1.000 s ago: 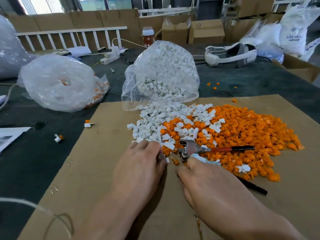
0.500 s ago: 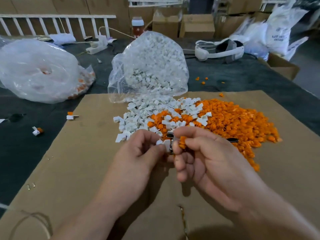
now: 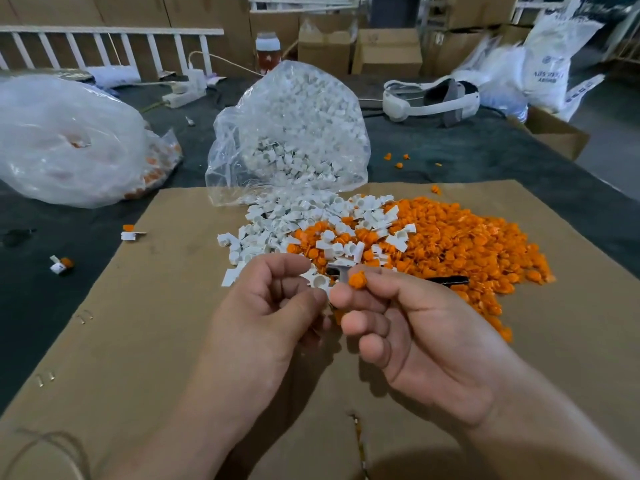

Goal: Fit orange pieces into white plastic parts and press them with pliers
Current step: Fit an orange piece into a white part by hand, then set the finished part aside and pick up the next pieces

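My left hand (image 3: 273, 306) pinches a small white plastic part (image 3: 319, 281) with its round socket facing up. Beside it, my right hand (image 3: 412, 327) pinches an orange piece (image 3: 357, 280) between thumb and forefinger, just right of the white part and apart from it. The pliers (image 3: 446, 280) lie on the cardboard behind my hands, mostly hidden; a black handle and a bit of the metal head show. A heap of orange pieces (image 3: 460, 244) and a heap of white parts (image 3: 277, 223) lie beyond.
A cardboard sheet (image 3: 145, 341) covers the dark table. A clear bag of white parts (image 3: 291, 133) stands at its far edge, another bag (image 3: 69, 140) lies far left. Two fitted pieces (image 3: 62, 265) lie left of the sheet. A white headset (image 3: 429, 98) and boxes sit behind.
Both hands have lifted off the cardboard, away from the pliers, and come together. The left now holds a white part and the right an orange piece.
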`<state>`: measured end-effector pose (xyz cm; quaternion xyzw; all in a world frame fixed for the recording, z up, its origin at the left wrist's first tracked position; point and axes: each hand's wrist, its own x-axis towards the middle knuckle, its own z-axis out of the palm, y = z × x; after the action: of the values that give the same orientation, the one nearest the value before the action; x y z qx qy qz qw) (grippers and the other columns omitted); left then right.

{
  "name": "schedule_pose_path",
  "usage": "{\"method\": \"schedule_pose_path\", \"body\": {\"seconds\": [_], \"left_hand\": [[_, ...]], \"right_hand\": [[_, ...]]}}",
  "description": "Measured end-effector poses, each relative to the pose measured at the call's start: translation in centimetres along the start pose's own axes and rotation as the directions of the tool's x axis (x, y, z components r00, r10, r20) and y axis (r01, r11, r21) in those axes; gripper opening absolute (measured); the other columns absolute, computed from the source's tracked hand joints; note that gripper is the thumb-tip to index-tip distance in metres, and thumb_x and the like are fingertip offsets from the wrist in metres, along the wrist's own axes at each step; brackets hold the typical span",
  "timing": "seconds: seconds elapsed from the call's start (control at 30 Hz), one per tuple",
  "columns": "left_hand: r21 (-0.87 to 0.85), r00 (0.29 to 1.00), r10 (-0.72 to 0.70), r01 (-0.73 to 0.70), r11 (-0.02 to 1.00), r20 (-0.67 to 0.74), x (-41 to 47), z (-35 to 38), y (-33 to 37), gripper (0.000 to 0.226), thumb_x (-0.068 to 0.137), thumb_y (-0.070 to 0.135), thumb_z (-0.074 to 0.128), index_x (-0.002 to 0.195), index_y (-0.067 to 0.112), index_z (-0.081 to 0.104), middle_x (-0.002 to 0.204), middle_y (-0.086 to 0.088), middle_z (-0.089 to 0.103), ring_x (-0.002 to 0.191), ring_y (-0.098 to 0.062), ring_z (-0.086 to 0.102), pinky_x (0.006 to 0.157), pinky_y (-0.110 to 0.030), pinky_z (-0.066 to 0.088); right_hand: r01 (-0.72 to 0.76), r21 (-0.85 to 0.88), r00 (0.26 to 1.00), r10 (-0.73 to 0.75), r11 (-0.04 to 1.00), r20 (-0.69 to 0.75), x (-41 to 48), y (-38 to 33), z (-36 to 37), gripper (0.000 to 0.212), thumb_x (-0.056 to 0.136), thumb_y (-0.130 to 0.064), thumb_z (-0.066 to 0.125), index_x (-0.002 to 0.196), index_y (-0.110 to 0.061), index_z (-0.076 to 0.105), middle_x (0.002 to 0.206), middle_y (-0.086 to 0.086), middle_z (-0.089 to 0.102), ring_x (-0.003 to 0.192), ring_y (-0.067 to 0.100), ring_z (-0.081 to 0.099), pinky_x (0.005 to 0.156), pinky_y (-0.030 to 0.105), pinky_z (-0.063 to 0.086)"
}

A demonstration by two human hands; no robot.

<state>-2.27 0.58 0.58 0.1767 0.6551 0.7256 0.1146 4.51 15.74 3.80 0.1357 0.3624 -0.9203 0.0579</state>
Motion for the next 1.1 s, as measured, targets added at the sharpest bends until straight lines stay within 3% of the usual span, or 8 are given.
{"method": "schedule_pose_path", "body": {"seconds": [0.17,0.3,0.33,0.4,0.47,0.57,0.9,1.1], "left_hand": [[0.070,0.999,0.033,-0.033,0.997,0.004,0.0,-0.2,-0.2,0.022,0.088,0.008,0.071,0.089,0.030,0.072,0.066,0.001,0.067,0.057,-0.010,0.063,0.053,-0.020,0.051],[0.060,1.000,0.006,-0.005,0.998,-0.010,-0.1,0.0,-0.4,0.018,0.078,0.027,0.069,0.095,0.030,0.074,0.078,-0.004,0.070,0.070,-0.020,0.066,0.072,-0.049,0.060],[0.016,1.000,-0.020,0.020,1.000,-0.019,-0.1,0.0,-0.4,0.021,0.077,0.025,0.069,0.097,0.028,0.074,0.079,-0.007,0.069,0.071,-0.023,0.065,0.077,-0.057,0.059],[-0.032,0.998,-0.054,0.053,0.998,-0.033,0.0,0.0,-0.4,0.023,0.076,0.020,0.070,0.098,0.024,0.074,0.078,-0.010,0.067,0.069,-0.027,0.064,0.078,-0.063,0.058],[0.021,0.999,-0.012,0.013,1.000,-0.033,0.0,0.0,-0.3,0.023,0.074,0.019,0.070,0.095,0.026,0.073,0.074,-0.006,0.068,0.062,-0.025,0.067,0.065,-0.046,0.059],[0.083,1.000,0.028,-0.026,0.996,-0.015,0.0,-0.1,0.0,0.021,0.077,0.017,0.072,0.092,0.032,0.073,0.073,-0.002,0.069,0.060,-0.021,0.067,0.058,-0.028,0.056],[0.153,1.000,-0.017,0.018,0.988,-0.007,0.0,-0.1,0.3,0.035,0.088,0.003,0.068,0.089,0.038,0.072,0.069,0.003,0.069,0.057,-0.009,0.061,0.053,-0.019,0.050],[-0.238,0.975,-0.198,0.217,0.947,0.104,0.1,-0.2,0.8,0.028,0.063,0.000,0.082,0.087,0.015,0.077,0.068,-0.008,0.061,0.046,-0.013,0.052,0.043,-0.026,0.048]], "right_hand": [[0.020,-0.039,0.999,-0.019,0.999,0.031,0.1,0.1,-0.4,0.019,0.100,-0.014,0.045,0.108,-0.002,0.058,0.083,0.016,0.071,0.055,0.019,0.068,0.040,0.022,0.052],[0.289,-0.360,0.955,-0.294,0.887,0.042,0.2,0.9,-0.5,0.016,0.098,-0.016,0.050,0.104,-0.018,0.065,0.091,0.015,0.072,0.067,0.027,0.071,0.051,0.030,0.056],[0.369,-0.503,0.916,-0.397,0.782,0.055,0.2,1.2,-0.6,0.018,0.096,-0.019,0.051,0.099,-0.027,0.068,0.091,0.010,0.073,0.067,0.027,0.071,0.053,0.032,0.056],[0.442,-0.813,0.794,-0.588,0.380,0.157,0.1,1.7,-0.7,0.017,0.093,-0.027,0.052,0.099,-0.036,0.065,0.086,-0.003,0.071,0.067,0.018,0.069,0.056,0.031,0.056],[0.407,-0.911,0.697,-0.624,-0.062,0.354,0.1,2.0,-0.8,0.014,0.095,-0.029,0.052,0.101,-0.036,0.062,0.086,-0.015,0.063,0.078,0.010,0.065,0.062,0.019,0.051],[0.381,-0.882,0.667,-0.578,-0.277,0.470,0.2,1.9,-0.5,0.011,0.098,-0.026,0.050,0.101,-0.028,0.060,0.091,-0.017,0.053,0.088,0.005,0.056,0.069,0.016,0.044],[0.324,-0.815,0.743,-0.403,-0.481,0.534,-0.4,1.6,0.0,0.010,0.097,-0.016,0.056,0.104,-0.019,0.062,0.094,-0.006,0.058,0.077,0.011,0.057,0.061,0.034,0.051],[0.344,-0.927,0.813,-0.446,-0.150,0.374,-0.8,1.7,-0.1,0.013,0.094,-0.044,0.040,0.098,-0.040,0.051,0.082,-0.015,0.059,0.079,0.003,0.060,0.061,0.027,0.050]]}}
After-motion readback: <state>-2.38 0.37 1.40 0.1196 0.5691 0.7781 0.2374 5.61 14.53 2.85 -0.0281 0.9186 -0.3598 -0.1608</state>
